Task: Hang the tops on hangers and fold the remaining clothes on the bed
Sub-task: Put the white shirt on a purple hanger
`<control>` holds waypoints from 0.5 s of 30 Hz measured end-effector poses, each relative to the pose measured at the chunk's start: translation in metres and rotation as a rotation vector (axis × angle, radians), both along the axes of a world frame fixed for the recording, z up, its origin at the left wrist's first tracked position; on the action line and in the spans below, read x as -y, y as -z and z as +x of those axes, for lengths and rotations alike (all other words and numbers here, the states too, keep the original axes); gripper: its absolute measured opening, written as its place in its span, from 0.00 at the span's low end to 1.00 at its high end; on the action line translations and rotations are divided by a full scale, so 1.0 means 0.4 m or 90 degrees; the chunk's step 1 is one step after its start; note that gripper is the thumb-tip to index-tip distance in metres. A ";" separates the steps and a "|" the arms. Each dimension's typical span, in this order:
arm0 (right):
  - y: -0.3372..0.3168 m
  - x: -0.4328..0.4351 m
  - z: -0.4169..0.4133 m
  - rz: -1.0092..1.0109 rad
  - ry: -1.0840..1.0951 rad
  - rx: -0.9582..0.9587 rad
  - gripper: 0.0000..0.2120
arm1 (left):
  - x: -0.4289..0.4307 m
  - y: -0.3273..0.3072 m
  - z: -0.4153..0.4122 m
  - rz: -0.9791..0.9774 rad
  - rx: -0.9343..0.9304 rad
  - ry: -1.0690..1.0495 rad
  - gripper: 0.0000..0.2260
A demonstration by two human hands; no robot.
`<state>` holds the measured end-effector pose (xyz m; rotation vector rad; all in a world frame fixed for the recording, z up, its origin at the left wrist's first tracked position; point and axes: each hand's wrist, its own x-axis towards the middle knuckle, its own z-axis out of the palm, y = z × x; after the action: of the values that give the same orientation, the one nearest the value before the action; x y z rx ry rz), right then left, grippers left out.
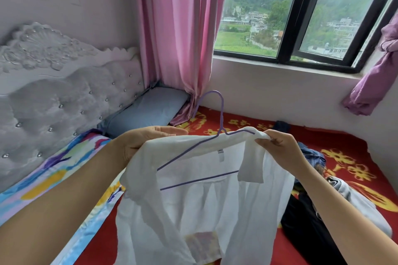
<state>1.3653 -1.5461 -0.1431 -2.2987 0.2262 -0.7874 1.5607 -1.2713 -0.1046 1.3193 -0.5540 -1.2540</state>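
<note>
A thin white shirt (pixel 200 206) hangs in front of me over the bed, draped on a purple wire hanger (pixel 217 112) whose hook points up. My left hand (pixel 142 140) holds the shirt's left shoulder, fingers stretched behind the fabric. My right hand (pixel 277 142) pinches the collar and right shoulder cloth over the hanger's right end. The hanger's lower bar shows through the open neck.
The bed has a red blanket with yellow flowers (pixel 344 161). A heap of dark and grey clothes (pixel 318 206) lies at the right. A blue pillow (pixel 148 109), a colourful quilt (pixel 56 176), the padded headboard (pixel 53 97), pink curtain (pixel 178 38) and window (pixel 301 17) surround it.
</note>
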 end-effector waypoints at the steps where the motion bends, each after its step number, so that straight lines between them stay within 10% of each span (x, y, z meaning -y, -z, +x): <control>1: -0.001 -0.002 0.001 0.010 -0.001 0.006 0.04 | -0.001 0.004 -0.004 0.006 0.027 -0.005 0.32; 11: 0.001 0.021 0.014 0.031 0.087 0.054 0.15 | -0.069 0.054 -0.062 0.067 0.520 -0.098 0.28; 15: 0.007 0.022 0.025 0.081 0.117 0.080 0.15 | -0.077 0.107 -0.063 0.210 1.051 -0.359 0.36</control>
<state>1.3754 -1.5549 -0.1458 -2.1224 0.4230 -0.9776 1.5353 -1.2405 -0.1475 2.4154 -0.9607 0.4841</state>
